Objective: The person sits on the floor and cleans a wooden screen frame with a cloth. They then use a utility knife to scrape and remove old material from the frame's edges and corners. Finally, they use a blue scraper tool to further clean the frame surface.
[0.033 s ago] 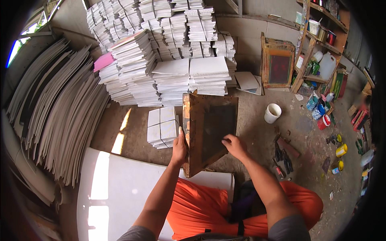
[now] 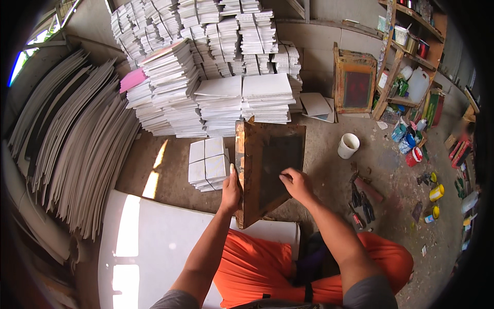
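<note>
Now, frame: a wooden screen frame (image 2: 270, 170) with dark mesh stands tilted on its lower corner in front of the person's knees, over the far edge of a white board (image 2: 170, 232) on the floor.
Left hand: the left hand (image 2: 230, 191) clasps the frame's left rail, thumb up along the wood and the other fingers wrapped behind it.
Right hand: the right hand (image 2: 298, 184) lies on the mesh near the right rail. Its fingers are curled and pressing, possibly pinching something small; I cannot tell what.
Change: none to speak of. The other picture shows the same pose, with the frame at the same tilt and both hands in the same spots, so the frame is being held steady rather than carried or set down.
Around: a small stack (image 2: 208, 164) of white squares sits just left of the frame, with tall stacks (image 2: 221, 103) behind it. A white cup (image 2: 348, 146) stands to the right, and hand tools (image 2: 363, 201) lie near the right knee.
Further off: a second frame (image 2: 355, 85) leans at the wall beside a shelf (image 2: 411, 62).
Hidden: the frame's back, its bottom corner against the board and the left fingertips.
Cut off: bent sheets (image 2: 77, 149) at the left blur toward the rim, and the small bottles on the right are too small to sort.
</note>
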`<action>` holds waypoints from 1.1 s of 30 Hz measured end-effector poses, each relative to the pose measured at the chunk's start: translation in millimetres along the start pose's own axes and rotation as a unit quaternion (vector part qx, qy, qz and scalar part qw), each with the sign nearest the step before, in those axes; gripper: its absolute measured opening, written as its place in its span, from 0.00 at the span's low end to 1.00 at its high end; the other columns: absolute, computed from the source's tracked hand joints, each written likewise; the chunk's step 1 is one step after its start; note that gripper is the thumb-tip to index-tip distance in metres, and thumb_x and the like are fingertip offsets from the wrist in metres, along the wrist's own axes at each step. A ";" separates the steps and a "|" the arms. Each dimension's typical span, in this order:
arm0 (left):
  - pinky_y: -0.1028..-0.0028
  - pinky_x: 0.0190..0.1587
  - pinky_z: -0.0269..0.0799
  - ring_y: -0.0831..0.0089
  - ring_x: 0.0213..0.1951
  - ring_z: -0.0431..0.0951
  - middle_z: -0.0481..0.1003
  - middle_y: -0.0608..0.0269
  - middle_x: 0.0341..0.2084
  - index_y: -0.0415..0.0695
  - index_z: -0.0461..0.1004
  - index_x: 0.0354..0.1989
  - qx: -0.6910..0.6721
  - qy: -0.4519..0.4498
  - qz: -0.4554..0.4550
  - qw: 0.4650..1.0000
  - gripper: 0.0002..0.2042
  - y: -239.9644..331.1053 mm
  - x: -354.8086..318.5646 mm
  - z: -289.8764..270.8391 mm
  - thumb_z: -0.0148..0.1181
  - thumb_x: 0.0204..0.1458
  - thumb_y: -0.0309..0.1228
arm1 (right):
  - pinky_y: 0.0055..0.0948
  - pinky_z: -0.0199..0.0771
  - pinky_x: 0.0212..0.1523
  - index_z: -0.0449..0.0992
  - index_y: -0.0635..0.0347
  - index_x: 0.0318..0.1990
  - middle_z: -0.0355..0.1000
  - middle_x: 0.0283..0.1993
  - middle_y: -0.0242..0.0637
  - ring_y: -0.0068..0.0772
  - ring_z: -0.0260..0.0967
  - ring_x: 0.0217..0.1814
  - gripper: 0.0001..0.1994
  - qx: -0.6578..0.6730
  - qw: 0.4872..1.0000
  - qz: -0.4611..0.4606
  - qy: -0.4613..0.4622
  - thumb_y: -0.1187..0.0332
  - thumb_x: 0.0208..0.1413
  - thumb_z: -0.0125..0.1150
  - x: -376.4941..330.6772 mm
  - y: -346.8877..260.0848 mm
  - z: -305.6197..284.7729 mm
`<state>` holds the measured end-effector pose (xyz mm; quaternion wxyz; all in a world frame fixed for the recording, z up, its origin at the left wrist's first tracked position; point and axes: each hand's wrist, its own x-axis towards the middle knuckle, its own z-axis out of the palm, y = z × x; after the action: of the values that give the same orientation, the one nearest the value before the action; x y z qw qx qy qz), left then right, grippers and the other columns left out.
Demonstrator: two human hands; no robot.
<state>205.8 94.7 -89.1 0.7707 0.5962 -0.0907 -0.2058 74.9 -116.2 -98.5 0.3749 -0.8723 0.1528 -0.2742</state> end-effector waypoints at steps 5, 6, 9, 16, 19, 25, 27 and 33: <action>0.75 0.30 0.65 0.82 0.28 0.68 0.74 0.70 0.28 0.40 0.78 0.39 -0.053 0.004 -0.016 0.998 0.27 8.9 -17.0 27.0 0.40 0.75 0.51 | 0.24 0.76 0.33 0.79 0.62 0.48 0.76 0.39 0.35 0.24 0.73 0.34 0.12 0.139 0.968 -0.102 0.185 0.69 0.61 0.71 31.7 -103.2 37.1; 0.75 0.36 0.69 0.81 0.33 0.71 0.76 0.67 0.33 0.38 0.78 0.43 -0.072 -0.019 -0.023 0.997 0.27 14.9 -22.3 31.5 0.39 0.75 0.51 | 0.25 0.76 0.34 0.80 0.61 0.48 0.76 0.39 0.35 0.26 0.73 0.35 0.11 0.138 0.965 -0.088 0.207 0.69 0.61 0.71 34.6 -106.0 43.2; 0.76 0.36 0.69 0.81 0.33 0.71 0.76 0.67 0.32 0.39 0.78 0.42 0.030 -0.010 -0.001 1.000 0.27 3.6 -23.3 32.9 0.39 0.75 0.50 | 0.32 0.75 0.36 0.80 0.60 0.45 0.75 0.39 0.38 0.36 0.73 0.37 0.08 0.089 0.949 -0.109 0.282 0.71 0.60 0.69 39.5 -102.7 51.2; 0.76 0.29 0.64 0.83 0.28 0.66 0.72 0.71 0.25 0.40 0.75 0.33 0.059 0.009 0.025 0.998 0.30 -13.6 -38.0 46.6 0.37 0.75 0.52 | 0.40 0.74 0.39 0.80 0.62 0.40 0.76 0.37 0.41 0.47 0.74 0.38 0.04 0.091 0.932 -0.152 0.316 0.73 0.60 0.67 30.6 -92.6 45.6; 0.75 0.26 0.60 0.84 0.24 0.64 0.69 0.73 0.20 0.40 0.73 0.28 0.118 0.044 0.053 0.991 0.30 -18.6 -54.5 46.5 0.35 0.76 0.50 | 0.41 0.74 0.39 0.78 0.61 0.39 0.76 0.37 0.41 0.47 0.74 0.38 0.04 0.103 0.938 -0.159 0.289 0.74 0.60 0.67 21.9 -96.8 35.1; 0.77 0.33 0.67 0.82 0.31 0.70 0.76 0.67 0.28 0.35 0.78 0.38 0.118 0.052 0.060 0.990 0.30 -25.5 -78.2 48.3 0.33 0.77 0.47 | 0.44 0.71 0.35 0.71 0.60 0.36 0.70 0.32 0.42 0.50 0.71 0.34 0.04 0.139 0.958 -0.119 0.220 0.78 0.60 0.61 2.4 -96.4 20.3; 0.75 0.47 0.71 0.77 0.43 0.74 0.78 0.61 0.42 0.36 0.76 0.53 0.121 0.051 0.004 0.991 0.30 1.4 -70.6 51.5 0.32 0.76 0.51 | 0.45 0.71 0.34 0.70 0.60 0.37 0.70 0.32 0.43 0.51 0.70 0.34 0.05 0.148 0.960 -0.117 0.206 0.78 0.59 0.61 -1.8 -97.9 21.8; 0.74 0.36 0.69 0.76 0.33 0.73 0.75 0.66 0.33 0.41 0.75 0.49 0.098 0.039 0.018 0.994 0.30 43.3 -38.5 71.0 0.40 0.72 0.59 | 0.44 0.69 0.32 0.68 0.63 0.37 0.67 0.32 0.45 0.50 0.69 0.33 0.03 0.183 0.954 -0.108 0.211 0.78 0.62 0.57 -6.1 -102.4 32.9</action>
<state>152.9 57.4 -24.3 0.7152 0.6745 -0.0910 -0.1591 95.8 -25.7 -43.9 0.4549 -0.7224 0.0804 -0.5146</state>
